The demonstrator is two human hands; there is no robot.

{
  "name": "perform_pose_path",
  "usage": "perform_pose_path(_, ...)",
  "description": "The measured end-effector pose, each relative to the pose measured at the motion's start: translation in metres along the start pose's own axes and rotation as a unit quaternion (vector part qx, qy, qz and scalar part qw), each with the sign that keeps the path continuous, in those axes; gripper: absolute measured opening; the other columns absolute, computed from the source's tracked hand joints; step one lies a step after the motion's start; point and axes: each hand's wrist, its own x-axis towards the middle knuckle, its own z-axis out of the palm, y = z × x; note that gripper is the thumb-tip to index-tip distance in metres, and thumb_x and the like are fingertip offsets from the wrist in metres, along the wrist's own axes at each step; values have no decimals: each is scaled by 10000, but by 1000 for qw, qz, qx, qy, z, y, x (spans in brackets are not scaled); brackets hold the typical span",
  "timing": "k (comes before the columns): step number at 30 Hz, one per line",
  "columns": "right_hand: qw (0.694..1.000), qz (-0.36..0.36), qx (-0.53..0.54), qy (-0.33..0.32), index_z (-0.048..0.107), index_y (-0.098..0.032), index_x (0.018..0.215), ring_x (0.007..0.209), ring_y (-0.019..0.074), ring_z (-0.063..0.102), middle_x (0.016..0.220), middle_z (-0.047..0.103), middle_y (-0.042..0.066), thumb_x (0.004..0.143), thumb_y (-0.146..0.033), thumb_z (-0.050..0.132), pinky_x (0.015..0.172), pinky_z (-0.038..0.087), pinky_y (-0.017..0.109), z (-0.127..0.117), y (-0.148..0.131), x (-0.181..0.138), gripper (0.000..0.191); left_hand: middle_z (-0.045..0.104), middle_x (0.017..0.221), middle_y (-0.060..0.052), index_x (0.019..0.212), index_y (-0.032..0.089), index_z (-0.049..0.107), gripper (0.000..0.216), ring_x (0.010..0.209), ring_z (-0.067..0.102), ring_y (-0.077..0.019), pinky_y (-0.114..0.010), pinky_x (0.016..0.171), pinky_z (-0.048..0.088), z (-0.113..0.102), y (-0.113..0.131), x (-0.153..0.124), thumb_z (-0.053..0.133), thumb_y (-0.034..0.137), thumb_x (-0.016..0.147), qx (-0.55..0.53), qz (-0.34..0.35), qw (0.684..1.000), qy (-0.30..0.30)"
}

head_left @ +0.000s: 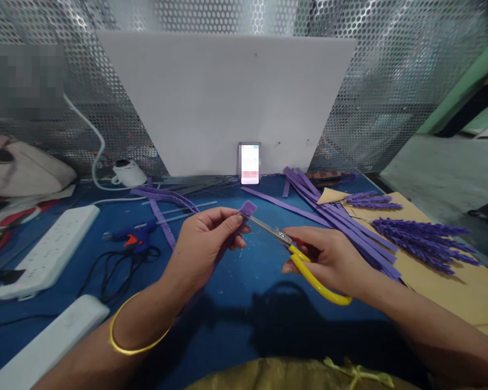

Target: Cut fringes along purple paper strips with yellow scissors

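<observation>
My left hand [209, 233] pinches a purple strip [249, 208], whose short end sticks up past the thumb and forefinger. In my right hand [329, 254] is a pair of scissors [315, 281] with yellow handles, the fingers wrapped round them. The scissor blades point left and their tips reach the base of the strip's end, right beside my left fingertips. Whether the blades touch the strip I cannot tell. More purple strips [345, 222] lie in a loose bundle beyond my right hand, and a looped purple strip [162, 203] lies beyond my left forearm.
A blue glue gun [140, 235] with a black cord and a white power strip [51, 249] lie at left. Purple lavender-like stems [418, 241] rest on brown paper [463, 292] at right. A lit phone [250, 163] leans on the white board [236, 97] at the back.
</observation>
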Motion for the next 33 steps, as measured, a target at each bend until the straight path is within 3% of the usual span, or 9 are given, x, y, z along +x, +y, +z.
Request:
perform_pose_path(13, 1000, 1, -13, 1, 690, -152, 1095, 609, 140, 474, 725, 569, 11, 872, -597, 666, 543, 355, 239, 1, 0, 0, 498, 715, 659, 8, 762, 172, 748, 135, 538, 618, -83, -172, 552, 465, -1, -3, 0, 778, 300, 793, 20, 14, 1000, -3)
perform_pose_path(33, 1000, 4, 7, -20, 688, -165, 997, 596, 129, 413, 677, 477, -20, 891, -557, 658, 526, 324, 227, 0, -1, 2, 407, 715, 621, -5, 701, 158, 743, 138, 493, 617, -78, -162, 508, 452, -1, -3, 2, 811, 270, 744, -24, -26, 999, -7)
